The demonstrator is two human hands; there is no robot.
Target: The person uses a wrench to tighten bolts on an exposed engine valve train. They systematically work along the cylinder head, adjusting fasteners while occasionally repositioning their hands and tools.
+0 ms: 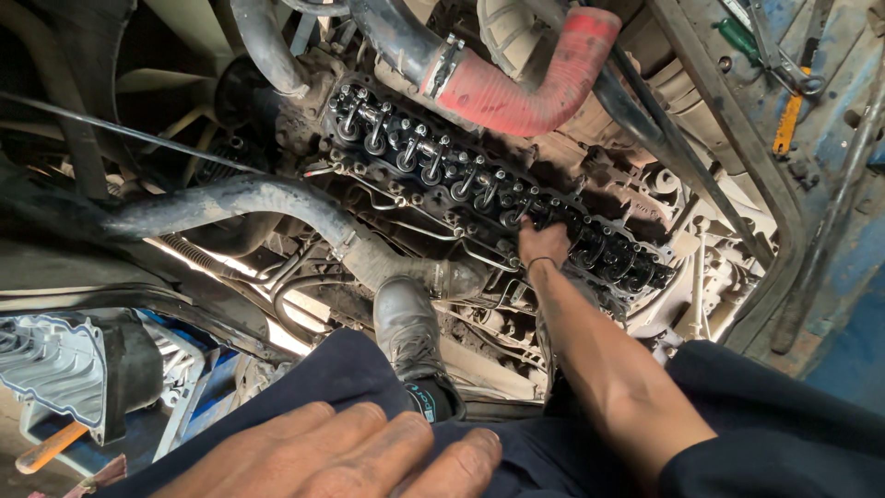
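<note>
- My left hand (pixel 346 454) lies flat and open on my dark trouser knee (pixel 332 373), gripping nothing.
- My boot (pixel 406 327) stands on the black hose (pixel 277 198) just below the engine.
- My right hand (pixel 544 243) reaches down onto the rocker row (pixel 479 180), fingers curled at its lower edge; I cannot tell whether they pinch anything.
- A red hose (pixel 525 88) curves above the rockers.

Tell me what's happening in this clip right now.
A person crouched over an open engine reaches the right hand down onto the exposed cylinder head, fingers among the rocker arms. The left hand rests flat on the person's own dark trouser leg. A red hose curves above the engine.
</note>
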